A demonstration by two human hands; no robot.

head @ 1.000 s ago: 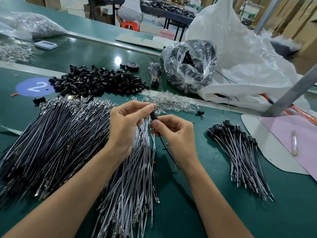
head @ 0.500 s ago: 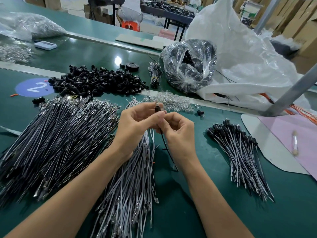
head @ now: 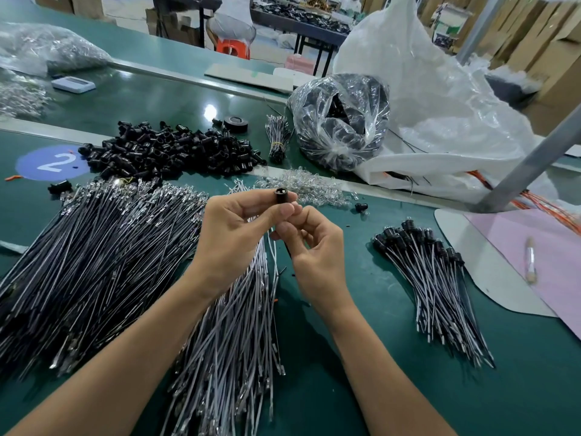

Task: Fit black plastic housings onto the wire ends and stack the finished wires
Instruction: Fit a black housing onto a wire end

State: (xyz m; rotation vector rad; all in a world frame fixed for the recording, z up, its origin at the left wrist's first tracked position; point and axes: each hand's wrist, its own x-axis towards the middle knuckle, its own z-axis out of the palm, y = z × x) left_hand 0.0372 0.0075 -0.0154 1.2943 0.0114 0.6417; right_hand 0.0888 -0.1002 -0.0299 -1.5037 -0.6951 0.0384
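Left grip [head: 234, 237] pinching small black cylindrical plastic housing [head: 280, 196], right grip [head: 317, 253] clasping thin dark wire [head: 288, 251] just beneath; finished capped wires [head: 430, 278] stacked rightward.

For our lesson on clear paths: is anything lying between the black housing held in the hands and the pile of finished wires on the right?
Nothing visible does. The black housing pinched by the left hand has only bare green table between it and the finished wires. A stray black piece lies farther back.
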